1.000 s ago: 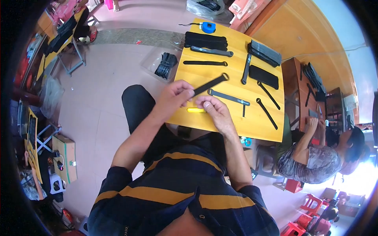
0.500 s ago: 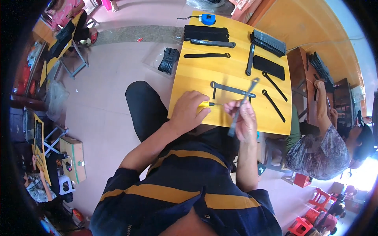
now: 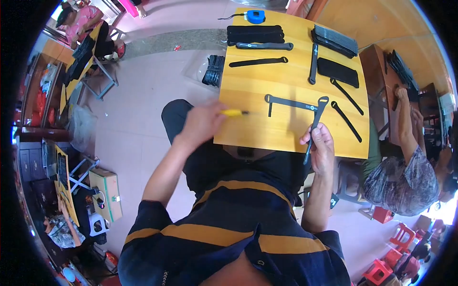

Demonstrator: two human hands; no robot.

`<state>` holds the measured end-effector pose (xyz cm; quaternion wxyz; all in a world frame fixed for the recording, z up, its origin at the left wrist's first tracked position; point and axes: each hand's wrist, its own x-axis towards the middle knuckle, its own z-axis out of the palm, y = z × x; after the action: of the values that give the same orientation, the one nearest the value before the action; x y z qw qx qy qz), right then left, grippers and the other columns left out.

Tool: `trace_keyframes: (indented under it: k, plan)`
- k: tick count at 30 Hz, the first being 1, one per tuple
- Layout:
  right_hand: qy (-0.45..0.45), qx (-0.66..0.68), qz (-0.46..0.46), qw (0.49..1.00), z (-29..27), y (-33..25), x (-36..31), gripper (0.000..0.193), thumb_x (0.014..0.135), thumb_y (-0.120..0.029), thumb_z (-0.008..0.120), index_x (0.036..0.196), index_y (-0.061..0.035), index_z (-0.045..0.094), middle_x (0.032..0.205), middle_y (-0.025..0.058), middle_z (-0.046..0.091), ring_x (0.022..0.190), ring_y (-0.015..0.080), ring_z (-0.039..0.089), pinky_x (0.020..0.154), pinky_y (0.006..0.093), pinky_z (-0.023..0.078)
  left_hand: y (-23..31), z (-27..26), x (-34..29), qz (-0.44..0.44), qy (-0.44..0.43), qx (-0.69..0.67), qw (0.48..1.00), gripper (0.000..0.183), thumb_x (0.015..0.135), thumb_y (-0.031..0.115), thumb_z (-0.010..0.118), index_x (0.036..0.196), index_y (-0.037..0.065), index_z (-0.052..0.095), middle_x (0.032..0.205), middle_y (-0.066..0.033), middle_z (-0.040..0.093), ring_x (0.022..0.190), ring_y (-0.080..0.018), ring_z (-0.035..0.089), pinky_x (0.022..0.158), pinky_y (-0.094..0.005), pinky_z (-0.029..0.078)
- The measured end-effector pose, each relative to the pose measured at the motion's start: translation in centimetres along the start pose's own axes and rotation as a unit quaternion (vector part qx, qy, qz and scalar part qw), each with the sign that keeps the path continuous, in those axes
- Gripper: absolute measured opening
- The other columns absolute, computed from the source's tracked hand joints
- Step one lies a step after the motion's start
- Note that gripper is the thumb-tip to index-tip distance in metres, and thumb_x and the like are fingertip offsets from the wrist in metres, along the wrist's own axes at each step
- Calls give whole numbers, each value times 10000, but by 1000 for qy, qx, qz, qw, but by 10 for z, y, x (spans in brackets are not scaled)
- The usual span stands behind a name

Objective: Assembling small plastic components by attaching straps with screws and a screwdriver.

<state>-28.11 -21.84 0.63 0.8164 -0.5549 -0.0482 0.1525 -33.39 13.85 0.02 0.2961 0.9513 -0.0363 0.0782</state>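
Note:
My left hand (image 3: 202,121), smeared by motion, is closed round a yellow-handled tool (image 3: 232,112) with a black collar, held over the table's left side. Its tip is blurred. My right hand (image 3: 323,150) pinches a dark grey strap (image 3: 320,109) with a slotted end, held upright at the table's near edge. Beyond that hand, a similar strap (image 3: 288,102) lies crosswise on the yellow table (image 3: 248,131). A short black strip (image 3: 270,110) reaches toward me from its left end. Two more slotted straps, including a slanting one (image 3: 347,122), lie to the right.
Black strap stacks (image 3: 255,35) and a blue tape measure (image 3: 256,17) lie at the far left of the table. Bundled straps (image 3: 335,41) sit far right. A clear bin (image 3: 196,71) holding black straps stands left of the table. A person (image 3: 396,178) works at the right.
My left hand has drawn back to the left with the yellow-handled tool, away from my right hand. The right hand has shifted right, its strap now more upright. The whole view has shifted slightly.

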Motion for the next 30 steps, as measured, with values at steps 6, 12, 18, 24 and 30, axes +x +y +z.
trace_keyframes:
  k: [6, 12, 18, 24, 30]
  plan:
    - [-22, -69, 33, 997, -5, 0, -3, 209, 1078, -250, 580, 1050, -49, 628, 806, 34, 660, 775, 137, 627, 782, 287, 499, -72, -40, 80, -62, 103, 77, 990, 193, 888, 151, 679, 1055, 71, 732, 987, -161, 689, 945, -391, 671, 793, -488, 539]
    - [-12, -100, 51, 994, -4, 1, -13, 197, 1085, -237, 569, 1033, -54, 621, 816, 21, 655, 780, 112, 610, 779, 271, 496, -77, -3, 159, -26, 85, 142, 986, 160, 897, 171, 687, 1019, 70, 714, 990, -155, 693, 925, -369, 672, 796, -481, 539]
    - [-9, -110, 62, 992, -8, -1, -22, 212, 1086, -243, 569, 1025, -46, 621, 814, 12, 644, 781, 103, 594, 770, 262, 486, -67, 26, 192, 11, 95, 162, 982, 210, 896, 191, 685, 1057, 62, 723, 1024, -163, 698, 972, -379, 673, 842, -495, 545]
    - [-34, -132, 79, 988, -3, 1, -14, 197, 1079, -209, 579, 1016, -30, 631, 805, 1, 634, 763, 92, 587, 753, 249, 481, -5, 7, 143, -37, 18, -15, 999, 260, 908, 174, 738, 1143, 62, 730, 974, -100, 734, 830, -220, 695, 760, -334, 552]
    - [-110, -252, 73, 959, 16, 8, 0, 203, 1073, -194, 588, 966, -27, 631, 775, -14, 626, 737, 70, 571, 688, 249, 482, 64, 13, 54, -54, -120, -351, 927, 293, 948, 253, 765, 1113, 12, 742, 847, -3, 702, 732, -56, 599, 683, -250, 504]
